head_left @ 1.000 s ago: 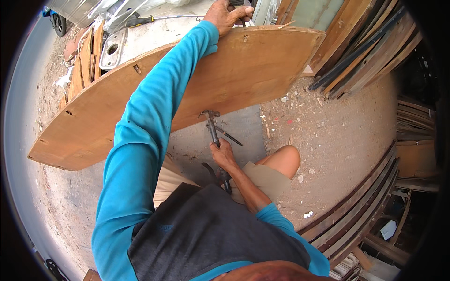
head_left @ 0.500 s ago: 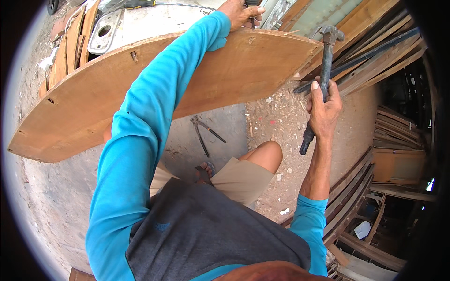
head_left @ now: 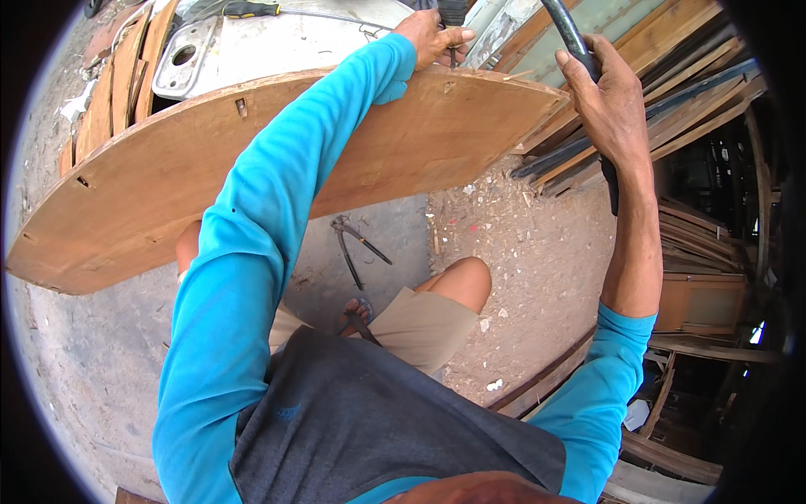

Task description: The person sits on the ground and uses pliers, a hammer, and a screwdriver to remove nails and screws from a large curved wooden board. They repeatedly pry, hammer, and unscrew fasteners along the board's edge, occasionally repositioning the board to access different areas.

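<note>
My right hand (head_left: 609, 97) is closed around a hammer (head_left: 564, 27) and holds it raised at the upper right; its head lies beyond the top edge of the picture. At the top middle, my left hand (head_left: 430, 38) grips a dark upright tool (head_left: 452, 12), perhaps a chisel or punch, over the edge of a curved wooden panel (head_left: 403, 143). My fingers partly cover this tool, so its exact kind is unclear. The panel stands on edge across my front, with small notches along its upper rim.
Pincers (head_left: 359, 248) lie on the grey floor near my foot. Behind the panel is a white board (head_left: 311, 42) with a yellow-and-black screwdriver (head_left: 252, 9) on it. Wood strips (head_left: 117, 80) lean at the far left. Long timber pieces (head_left: 705, 105) are stacked at the right, above debris-strewn ground.
My right hand has swung the hammer up and to the right, taking its head out of view. My left hand stays at the panel's edge with the dark tool.
</note>
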Available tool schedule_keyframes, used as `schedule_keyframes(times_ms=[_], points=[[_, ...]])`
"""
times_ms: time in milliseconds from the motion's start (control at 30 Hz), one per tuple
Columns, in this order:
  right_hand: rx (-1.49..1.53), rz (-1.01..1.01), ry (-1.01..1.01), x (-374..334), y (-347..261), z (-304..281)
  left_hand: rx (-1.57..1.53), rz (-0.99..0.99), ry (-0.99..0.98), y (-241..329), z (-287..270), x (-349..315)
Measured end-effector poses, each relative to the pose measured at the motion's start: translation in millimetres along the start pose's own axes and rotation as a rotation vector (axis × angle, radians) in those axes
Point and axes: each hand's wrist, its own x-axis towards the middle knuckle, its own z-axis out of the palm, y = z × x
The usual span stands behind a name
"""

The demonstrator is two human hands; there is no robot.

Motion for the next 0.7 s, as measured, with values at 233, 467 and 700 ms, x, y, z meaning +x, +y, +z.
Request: schedule_keyframes(times_ms=[233,467,700], points=[[-0.106,-0.150,0.017,11.9,-10.6,-0.3,0.025,0.013,-0.015,-5.4,0.5,3.5],[-0.011,-0.018,0.035,24.7,-66.6,-28.1,-0.002,-0.028,-0.002,-0.5,-1.6,0.8],[0.012,-0.077,-0.011,32.8,-42.3,-22.2,-0.014,0.014,-0.004,-6.7,1.7,3.5]])
